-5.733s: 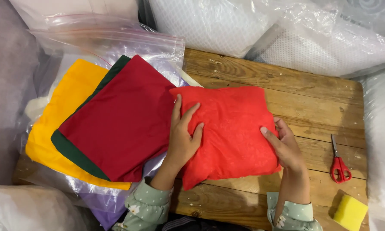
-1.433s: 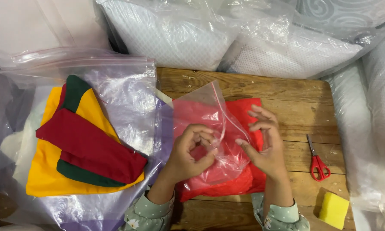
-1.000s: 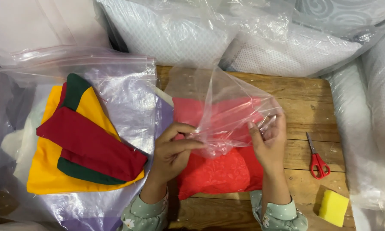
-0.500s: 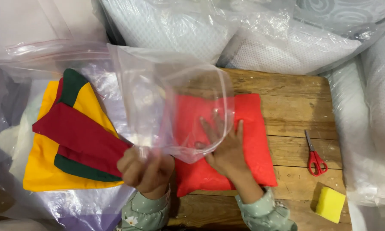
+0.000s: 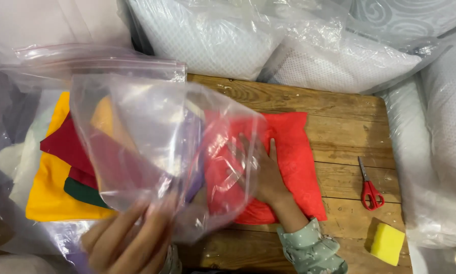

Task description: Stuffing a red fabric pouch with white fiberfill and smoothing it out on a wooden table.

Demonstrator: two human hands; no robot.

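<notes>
Desk: Edges first — what room is there around the rough wooden plank table [image 5: 339, 109]?

Photographer: Plastic-wrapped white pillows [image 5: 299, 45] crowd its far edge and right side. Bare boards lie open between the soft red square cushion [image 5: 294, 157] and the red-handled scissors [image 5: 369, 187]; a yellow sponge block [image 5: 388, 243] sits at the near right corner. On the left, folded yellow, dark red and green fabric pieces [image 5: 48, 187] lie on a flat plastic zip bag [image 5: 101, 63]

Desk: And the cushion itself?

Photographer: It lies flat at the table's middle, its left part veiled by a large clear plastic bag [image 5: 157, 147], crinkled and glossy, held up over it. The left hand [image 5: 129, 243], blurred near the lens, grips the bag's lower edge with fingers curled around the film. The right hand [image 5: 261, 170] rests on the cushion, palm down, fingers spread, seen partly through the plastic
</notes>
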